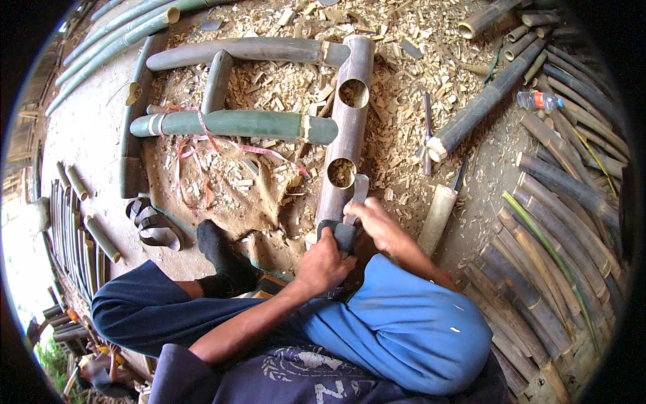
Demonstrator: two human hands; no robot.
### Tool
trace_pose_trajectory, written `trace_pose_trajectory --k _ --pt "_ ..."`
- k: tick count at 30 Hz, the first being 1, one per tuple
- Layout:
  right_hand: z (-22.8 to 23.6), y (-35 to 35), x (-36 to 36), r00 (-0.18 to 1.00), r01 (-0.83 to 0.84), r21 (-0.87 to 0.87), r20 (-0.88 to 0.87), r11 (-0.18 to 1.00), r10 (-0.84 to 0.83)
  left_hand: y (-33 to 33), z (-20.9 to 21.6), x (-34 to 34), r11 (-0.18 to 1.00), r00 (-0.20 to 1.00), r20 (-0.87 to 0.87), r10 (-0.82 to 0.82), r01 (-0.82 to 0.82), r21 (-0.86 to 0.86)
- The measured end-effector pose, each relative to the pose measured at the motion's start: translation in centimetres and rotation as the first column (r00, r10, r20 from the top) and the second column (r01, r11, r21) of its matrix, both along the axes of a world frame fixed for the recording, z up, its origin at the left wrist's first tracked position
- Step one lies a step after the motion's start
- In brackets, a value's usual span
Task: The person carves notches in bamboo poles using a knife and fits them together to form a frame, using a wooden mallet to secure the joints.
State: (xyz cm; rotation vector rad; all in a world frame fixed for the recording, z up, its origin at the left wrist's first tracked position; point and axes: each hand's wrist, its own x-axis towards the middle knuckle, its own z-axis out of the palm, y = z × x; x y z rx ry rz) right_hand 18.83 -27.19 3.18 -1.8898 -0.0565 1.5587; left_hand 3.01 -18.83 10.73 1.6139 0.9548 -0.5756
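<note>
A thick bamboo pole (350, 124) with two round holes cut in its upper side runs away from me. Over its near end, my left hand (326, 264) is closed on a dark, blocky object (340, 237), whose kind I cannot make out. Just to the right, my right hand (378, 225) grips a flat metal blade (361, 190) with a rounded end. The blade stands beside the nearer hole, close to the dark object; whether the two are joined is hidden. A green bamboo crosspiece (235, 125) and a greyish one (256, 51) reach the pole from the left.
A long chisel-like tool (427, 131) lies right of the pole, near a dark bamboo length (488, 101) and a pale mallet-like piece (439, 215). Pink tape (202, 151), sandals (155, 225), a plastic bottle (540, 101), split bamboo (538, 269) and wood chips surround me.
</note>
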Motion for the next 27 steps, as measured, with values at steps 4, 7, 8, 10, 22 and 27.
trace_pose_trajectory --k 4,7,8,10,22,27 --pt "3.9 1.9 -3.2 0.999 0.032 0.052 0.029 0.998 -0.033 1.8 -0.1 -4.2 0.999 0.999 -0.019 0.041 -0.040 0.033" --pt "2.5 4.6 -3.4 0.997 0.036 0.091 -0.066 0.995 -0.030 3.3 -1.0 -5.2 0.985 0.994 -0.007 0.113 -0.111 0.130" --pt "0.9 5.3 -3.5 0.998 0.042 0.123 -0.058 0.991 -0.035 4.4 -1.0 -5.0 0.979 0.991 -0.046 0.126 -0.117 0.167" --pt "1.0 7.7 -2.9 0.979 0.157 0.169 -0.160 0.973 -0.130 6.7 -0.4 -3.8 0.939 0.968 -0.074 0.238 -0.210 0.271" --pt "-0.6 7.3 -0.7 0.548 0.759 0.275 -0.760 0.590 -0.349 13.7 7.8 7.8 0.520 0.866 -0.183 -0.464 0.434 0.736" --pt "0.1 6.2 -0.9 0.169 0.933 0.053 -0.938 0.357 -0.302 12.6 8.6 11.2 0.359 0.713 -0.186 -0.676 0.539 0.762"
